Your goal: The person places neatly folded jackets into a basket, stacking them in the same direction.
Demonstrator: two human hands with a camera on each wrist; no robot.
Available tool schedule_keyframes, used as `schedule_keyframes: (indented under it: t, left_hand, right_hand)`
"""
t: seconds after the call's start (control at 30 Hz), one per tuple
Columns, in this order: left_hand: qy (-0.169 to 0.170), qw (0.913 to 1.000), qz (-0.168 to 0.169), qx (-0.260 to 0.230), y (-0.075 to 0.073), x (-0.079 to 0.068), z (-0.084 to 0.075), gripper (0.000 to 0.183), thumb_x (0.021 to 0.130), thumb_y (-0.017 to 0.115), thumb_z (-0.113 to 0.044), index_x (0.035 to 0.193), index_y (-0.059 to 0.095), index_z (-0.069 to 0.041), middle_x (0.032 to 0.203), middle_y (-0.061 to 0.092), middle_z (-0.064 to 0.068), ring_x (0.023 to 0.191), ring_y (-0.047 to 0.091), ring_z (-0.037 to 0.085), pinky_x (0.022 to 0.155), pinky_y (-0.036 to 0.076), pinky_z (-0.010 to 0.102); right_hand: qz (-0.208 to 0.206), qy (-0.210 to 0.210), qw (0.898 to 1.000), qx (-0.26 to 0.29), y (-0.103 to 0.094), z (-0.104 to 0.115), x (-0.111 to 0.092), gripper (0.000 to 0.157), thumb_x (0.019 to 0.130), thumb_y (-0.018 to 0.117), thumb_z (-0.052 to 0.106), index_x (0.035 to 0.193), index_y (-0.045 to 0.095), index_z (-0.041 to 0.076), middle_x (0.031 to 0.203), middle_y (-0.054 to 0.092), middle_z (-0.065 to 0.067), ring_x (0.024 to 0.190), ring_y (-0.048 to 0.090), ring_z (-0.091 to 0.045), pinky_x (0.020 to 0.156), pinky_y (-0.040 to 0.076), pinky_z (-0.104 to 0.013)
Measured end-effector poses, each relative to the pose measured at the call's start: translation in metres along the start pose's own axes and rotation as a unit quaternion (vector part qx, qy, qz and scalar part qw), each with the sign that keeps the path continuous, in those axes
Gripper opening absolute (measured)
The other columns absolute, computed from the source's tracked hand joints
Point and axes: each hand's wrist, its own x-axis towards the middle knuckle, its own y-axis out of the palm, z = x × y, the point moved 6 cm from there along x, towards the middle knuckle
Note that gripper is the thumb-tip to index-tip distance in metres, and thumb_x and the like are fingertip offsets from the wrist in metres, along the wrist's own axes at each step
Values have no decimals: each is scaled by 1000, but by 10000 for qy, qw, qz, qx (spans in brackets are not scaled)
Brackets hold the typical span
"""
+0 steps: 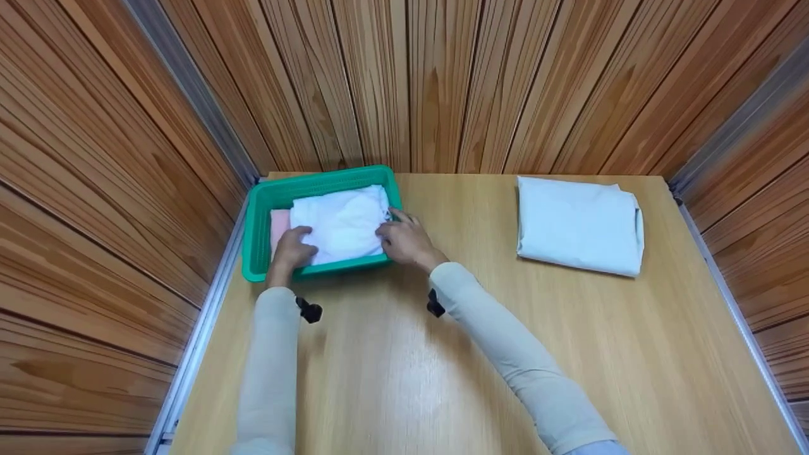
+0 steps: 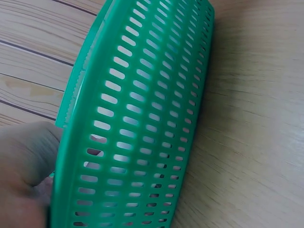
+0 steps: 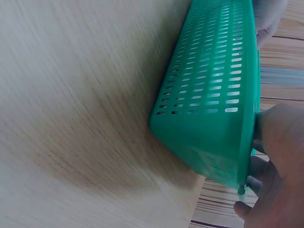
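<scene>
A folded white cloth (image 1: pixel 344 221) lies in a green plastic basket (image 1: pixel 253 234), over a pink cloth (image 1: pixel 279 224) that shows along its left side. My left hand (image 1: pixel 292 249) reaches over the basket's front rim, its thumb and a finger resting on the white cloth's left edge. In the left wrist view, the fingertips are hidden behind the rim. At the basket's right end, my right hand (image 1: pixel 407 240) touches the cloth's right edge. The right wrist view shows that hand's fingers (image 3: pixel 243 210) spread about the basket's corner rim.
A folded pale blue-white sheet (image 1: pixel 578 225) lies on the right of the wooden table (image 1: pixel 404 379). Wood-plank walls (image 1: pixel 436 82) enclose the table at the back and both sides, with metal strips along the left and right. The basket stands close to the back left corner.
</scene>
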Motion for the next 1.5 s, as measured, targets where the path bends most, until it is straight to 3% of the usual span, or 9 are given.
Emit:
schedule_keyframes:
  t: [0.23,0.4,0.53,0.77,0.9,1.07,1.27,1.37,1.5]
  left_hand:
    - [-259,9990,-170,-333,-9,-1,4,60,107,58,-14,163,38,-3,170,37,21,153,39,39,129,31,58]
    - [-258,9970,-612,-389,-16,-4,3,57,107,56,-11,159,41,6,165,42,27,147,46,41,126,37,56]
    - [-253,9931,-1071,-411,-20,-9,-3,52,106,56,-10,154,47,9,160,46,29,143,49,43,123,41,55]
    - [303,9793,-1983,-264,-20,-20,-27,41,106,61,-11,143,61,8,141,60,27,135,55,42,117,46,55]
    - [821,9680,-2286,-633,-14,-29,-44,34,103,63,-8,133,68,8,125,69,26,121,63,40,109,51,52]
    - [1174,9571,-2235,-1419,1,-41,-66,27,101,67,-8,124,71,5,110,72,21,104,66,32,90,54,40]
    - [1453,9512,-1842,-2003,29,-49,-96,15,103,70,-15,109,74,-2,97,71,12,88,65,21,75,52,25]
    - [1425,9538,-1483,-2190,45,-52,-107,19,107,66,-19,113,73,-2,95,70,10,86,65,22,76,55,30]
    - [1440,9548,-1071,-2371,68,-55,-121,27,109,63,-22,121,71,1,97,69,11,89,66,24,85,60,45]
  right_hand:
    - [177,100,9948,996,-3,-11,-3,33,108,60,15,137,72,11,157,60,-9,165,23,-28,133,20,-57]
    - [73,49,9884,1515,-10,-16,-8,32,108,59,13,137,72,8,164,50,-13,162,31,-31,131,27,-55]
    - [-69,34,9821,1880,-18,-21,-17,31,109,58,13,136,71,7,157,57,-14,152,45,-32,128,35,-52]
    - [-216,16,9676,2516,-29,-33,-41,31,110,55,12,137,71,5,142,66,-11,128,60,-29,113,52,-49]
    - [-292,21,9575,2870,-34,-40,-55,31,110,55,12,135,71,4,137,70,-11,123,65,-28,108,55,-47]
    - [-490,35,9507,3063,-44,-53,-74,28,110,56,12,133,72,6,134,73,-11,123,68,-30,108,55,-48]
    - [-965,91,9443,3146,-62,-78,-101,26,109,58,10,131,72,5,131,74,-13,120,70,-31,105,56,-50]
    - [-1247,230,9405,3152,-70,-93,-114,24,109,60,10,128,73,4,128,75,-13,119,70,-30,103,57,-46]
    - [-1581,491,9390,3015,-81,-115,-130,24,109,61,11,127,74,4,124,76,-13,115,69,-28,96,55,-29]
